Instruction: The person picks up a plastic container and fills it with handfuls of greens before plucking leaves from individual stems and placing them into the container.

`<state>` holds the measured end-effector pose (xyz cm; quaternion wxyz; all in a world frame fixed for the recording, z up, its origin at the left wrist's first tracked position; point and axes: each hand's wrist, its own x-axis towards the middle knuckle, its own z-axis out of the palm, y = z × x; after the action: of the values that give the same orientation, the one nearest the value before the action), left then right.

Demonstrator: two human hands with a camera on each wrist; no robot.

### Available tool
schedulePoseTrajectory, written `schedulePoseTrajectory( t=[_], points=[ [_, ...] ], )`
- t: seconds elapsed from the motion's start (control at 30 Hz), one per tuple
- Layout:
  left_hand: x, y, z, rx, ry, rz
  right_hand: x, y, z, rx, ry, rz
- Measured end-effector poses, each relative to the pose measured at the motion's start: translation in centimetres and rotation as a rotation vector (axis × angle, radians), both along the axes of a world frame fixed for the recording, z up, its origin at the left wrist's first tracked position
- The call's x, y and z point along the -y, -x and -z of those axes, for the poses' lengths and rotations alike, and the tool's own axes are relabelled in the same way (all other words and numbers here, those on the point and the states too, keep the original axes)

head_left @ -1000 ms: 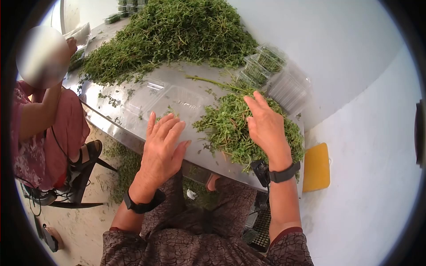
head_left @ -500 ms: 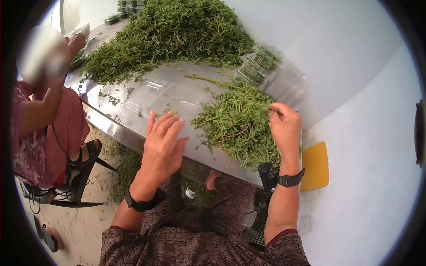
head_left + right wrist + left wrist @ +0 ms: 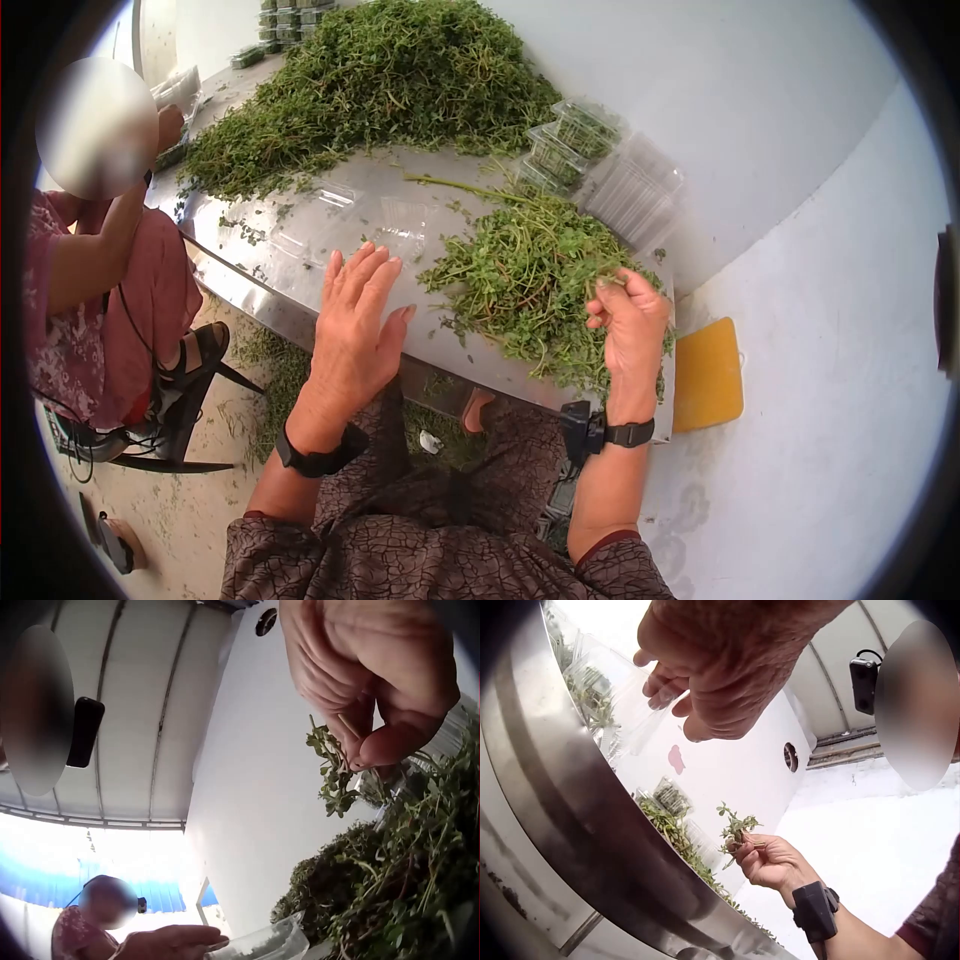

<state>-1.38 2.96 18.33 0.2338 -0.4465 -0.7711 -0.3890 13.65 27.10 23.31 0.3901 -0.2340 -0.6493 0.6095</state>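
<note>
My left hand (image 3: 356,300) lies flat with straight fingers on an open clear plastic clamshell (image 3: 395,222) on the steel table (image 3: 250,275). My right hand (image 3: 608,292) is raised over the near edge of a small pile of green herbs (image 3: 520,265) and pinches a single herb sprig. In the left wrist view the sprig (image 3: 735,825) stands up from my right hand (image 3: 744,846), and my left hand (image 3: 705,671) touches the clamshell (image 3: 619,701). The right wrist view shows thumb and fingers of my right hand (image 3: 352,746) pinching the sprig (image 3: 334,776) by its stem.
A large heap of herbs (image 3: 380,80) covers the far table. Filled clamshells (image 3: 572,135) and a stack of empty ones (image 3: 635,190) stand at the right by the white wall. A yellow object (image 3: 708,375) lies below the table's right end. Another person (image 3: 100,260) sits at the left.
My right hand went from lying flat on the small herb pile to pinching a sprig and drew back toward me. My left hand stayed almost still on the clamshell.
</note>
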Motion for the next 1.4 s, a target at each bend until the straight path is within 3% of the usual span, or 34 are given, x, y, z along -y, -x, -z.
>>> schedulePoseTrajectory(
  t=[0.33,0.43,0.5,0.53,0.6,0.63,0.7,0.73,0.77,0.87,0.9,0.97,1.03,1.1,1.3,1.4],
  points=[
    [-0.3,-0.1,-0.3,0.003,-0.082,-0.022,1.9,-0.4,2.4,-0.097,0.182,-0.018],
    [-0.2,-0.8,-1.2,-0.125,-0.137,-0.082,2.4,-0.6,2.7,-0.118,0.219,-0.01],
    [-0.4,-1.3,-1.5,-0.076,-0.26,0.1,2.9,-0.6,2.8,-0.12,0.209,-0.006],
    [-0.4,-1.8,-1.9,-0.074,-0.257,0.099,3.2,-0.7,2.9,-0.123,0.198,0.0],
    [-0.7,-3.3,-2.7,0.103,-0.293,0.299,4.0,-0.7,2.9,-0.128,0.169,-0.001],
    [-0.9,-4.1,-2.8,0.105,-0.292,0.297,4.4,-0.7,2.8,-0.138,0.136,-0.002],
    [-1.4,-5.7,-2.9,0.758,-0.359,0.59,5.7,-0.7,2.3,-0.105,0.101,0.028],
    [-1.7,-6.1,-2.9,0.906,-0.364,0.693,6.5,-0.8,2.1,-0.071,0.065,0.058],
    [-2.2,-6.5,-2.9,0.909,-0.363,0.685,7.2,-0.8,2.0,-0.068,0.07,0.053],
    [-3.1,-7.3,-2.3,1.444,-0.479,0.836,9.0,-0.8,1.9,-0.017,-0.121,0.099],
    [-3.4,-7.4,-2.0,1.449,-0.478,0.829,9.2,-0.7,2.3,-0.013,-0.115,0.096],
    [-4.2,-7.8,-1.9,1.631,-0.613,0.952,9.6,-0.6,3.3,-0.047,-0.645,0.184],
    [-4.3,-8.0,-1.9,1.638,-0.563,0.842,11.0,-0.6,2.7,0.004,-0.686,0.215],
    [-3.9,-8.3,-2.3,1.601,-0.584,0.946,11.7,-0.5,2.7,-0.027,-0.905,0.198],
    [-3.3,-8.1,-1.1,1.662,-0.67,0.971,12.9,-1.0,3.6,-0.057,-1.045,0.099],
    [-2.6,-8.1,-1.1,1.865,-0.84,1.067,13.9,-1.9,4.2,-0.091,-0.671,-0.074]
  ],
)
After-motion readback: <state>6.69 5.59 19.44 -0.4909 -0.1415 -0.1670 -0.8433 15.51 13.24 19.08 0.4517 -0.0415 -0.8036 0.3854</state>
